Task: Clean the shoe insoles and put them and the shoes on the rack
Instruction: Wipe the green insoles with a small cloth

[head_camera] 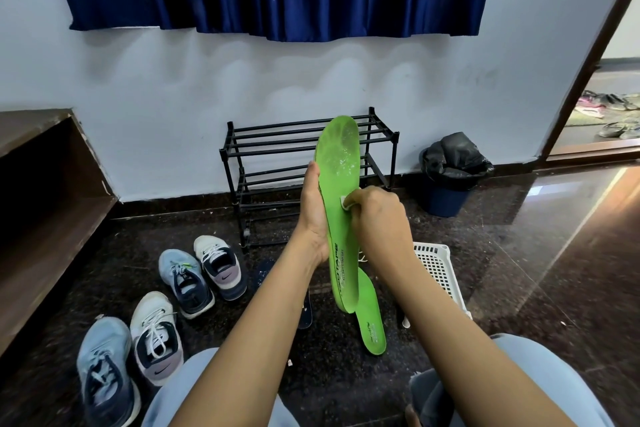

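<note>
Four shoes [104,367] [157,336] [185,277] [220,267], two green insoles [337,184] [372,319]

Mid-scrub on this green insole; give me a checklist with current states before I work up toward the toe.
1. Left hand grips the held green insole: ok.
2. Right hand presses the white cleaning tool against it: ok.
3. Toe area free of white specks: not ok.
4. Second green insole on the floor cleaned: cannot tell.
5. Shoe rack upright by the wall: ok.
6. Sneakers on the rack: not ok, all four on the floor.
</note>
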Available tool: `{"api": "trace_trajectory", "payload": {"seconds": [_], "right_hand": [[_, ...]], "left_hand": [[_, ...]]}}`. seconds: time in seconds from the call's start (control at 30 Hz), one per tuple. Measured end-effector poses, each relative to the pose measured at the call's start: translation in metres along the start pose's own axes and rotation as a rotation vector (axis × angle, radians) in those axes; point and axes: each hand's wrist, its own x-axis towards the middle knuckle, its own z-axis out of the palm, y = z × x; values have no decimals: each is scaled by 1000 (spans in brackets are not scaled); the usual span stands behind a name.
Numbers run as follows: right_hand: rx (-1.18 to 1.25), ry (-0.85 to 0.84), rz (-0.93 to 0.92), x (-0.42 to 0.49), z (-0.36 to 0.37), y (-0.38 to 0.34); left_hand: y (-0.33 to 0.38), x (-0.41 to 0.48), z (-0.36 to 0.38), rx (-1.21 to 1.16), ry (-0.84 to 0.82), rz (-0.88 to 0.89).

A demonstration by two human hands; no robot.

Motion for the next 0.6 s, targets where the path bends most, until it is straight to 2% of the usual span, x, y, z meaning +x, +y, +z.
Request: {"api": "trace_trajectory", "payload": {"seconds": [0.13,0.37,0.6], "right_hand": [[40,73,51,10,-5,6],[1,-8,38,2,-5,6],[119,138,112,18,-4,14]], "left_hand": [[-2,-3,6,-11,-48,-22],[0,0,3,-3,-33,-3],[-1,-4,6,22,-87,-18]]}}
